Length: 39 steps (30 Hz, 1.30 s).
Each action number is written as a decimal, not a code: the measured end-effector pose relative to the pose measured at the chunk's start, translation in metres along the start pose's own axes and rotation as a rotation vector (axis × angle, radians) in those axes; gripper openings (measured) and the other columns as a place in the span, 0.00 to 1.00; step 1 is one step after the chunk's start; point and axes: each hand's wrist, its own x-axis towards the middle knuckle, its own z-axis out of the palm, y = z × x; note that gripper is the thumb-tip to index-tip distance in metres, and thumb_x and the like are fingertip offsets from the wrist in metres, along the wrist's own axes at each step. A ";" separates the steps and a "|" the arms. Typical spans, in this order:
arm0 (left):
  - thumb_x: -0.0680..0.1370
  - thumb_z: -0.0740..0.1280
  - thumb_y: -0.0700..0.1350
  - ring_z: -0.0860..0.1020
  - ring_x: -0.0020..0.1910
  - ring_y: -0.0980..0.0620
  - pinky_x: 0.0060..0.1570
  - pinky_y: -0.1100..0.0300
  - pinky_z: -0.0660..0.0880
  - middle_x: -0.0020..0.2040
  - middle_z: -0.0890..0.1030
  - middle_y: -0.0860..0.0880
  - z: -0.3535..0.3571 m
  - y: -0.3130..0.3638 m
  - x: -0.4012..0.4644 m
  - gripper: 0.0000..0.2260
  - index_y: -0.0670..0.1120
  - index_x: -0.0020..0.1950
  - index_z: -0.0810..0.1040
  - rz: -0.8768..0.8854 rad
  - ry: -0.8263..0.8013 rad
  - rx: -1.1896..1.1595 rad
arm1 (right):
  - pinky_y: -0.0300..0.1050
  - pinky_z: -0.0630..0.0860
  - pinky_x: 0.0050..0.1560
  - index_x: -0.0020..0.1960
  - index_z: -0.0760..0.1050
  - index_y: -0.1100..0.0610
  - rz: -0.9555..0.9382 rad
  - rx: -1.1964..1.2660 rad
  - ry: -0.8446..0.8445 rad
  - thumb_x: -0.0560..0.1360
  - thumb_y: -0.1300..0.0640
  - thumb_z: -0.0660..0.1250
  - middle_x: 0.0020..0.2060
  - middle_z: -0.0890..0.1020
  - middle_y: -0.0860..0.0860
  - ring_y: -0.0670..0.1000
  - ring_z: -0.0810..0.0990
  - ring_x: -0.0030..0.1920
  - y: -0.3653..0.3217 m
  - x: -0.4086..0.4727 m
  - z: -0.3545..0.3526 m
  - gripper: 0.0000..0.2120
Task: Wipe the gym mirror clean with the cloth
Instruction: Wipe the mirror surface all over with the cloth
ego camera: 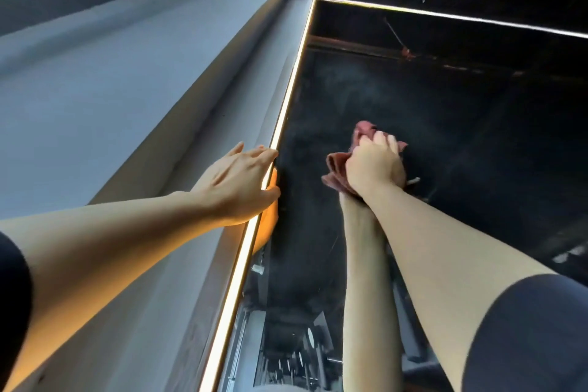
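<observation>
Cloth (337,169), soft and light, we bunch in our right hand (372,165) against the mirror (477,137); left hand (237,181) spread flat at its lit edge.

The big dark glass mirror (461,124) is lying wide open above and to the right of the right hand (374,165), which is pressing a bunched pink cloth (337,169) on the glass. Left of the mirror, the glowing light strip (288,105) and the grey wall ledge (133,73) are blocking the way. The left hand (241,181) is resting flat on that strip.
</observation>
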 end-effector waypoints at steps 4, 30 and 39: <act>0.81 0.63 0.47 0.55 0.80 0.51 0.77 0.54 0.44 0.80 0.60 0.47 0.004 0.003 0.000 0.30 0.47 0.81 0.57 -0.024 -0.018 0.010 | 0.53 0.60 0.74 0.70 0.70 0.58 -0.158 0.014 -0.042 0.83 0.52 0.55 0.70 0.69 0.55 0.58 0.63 0.71 -0.034 -0.008 0.002 0.19; 0.80 0.64 0.49 0.69 0.66 0.48 0.62 0.57 0.68 0.69 0.72 0.47 -0.001 0.000 -0.011 0.25 0.47 0.76 0.64 -0.031 0.019 0.080 | 0.64 0.43 0.78 0.82 0.51 0.49 -0.389 -0.010 -0.166 0.85 0.43 0.44 0.81 0.53 0.55 0.60 0.46 0.81 -0.073 -0.024 0.004 0.27; 0.82 0.60 0.48 0.67 0.71 0.49 0.67 0.55 0.66 0.73 0.69 0.48 0.016 0.021 -0.003 0.23 0.48 0.77 0.64 0.020 0.054 0.065 | 0.63 0.46 0.79 0.78 0.61 0.52 -0.354 0.012 -0.089 0.85 0.51 0.47 0.81 0.56 0.52 0.57 0.49 0.80 -0.055 -0.004 0.008 0.22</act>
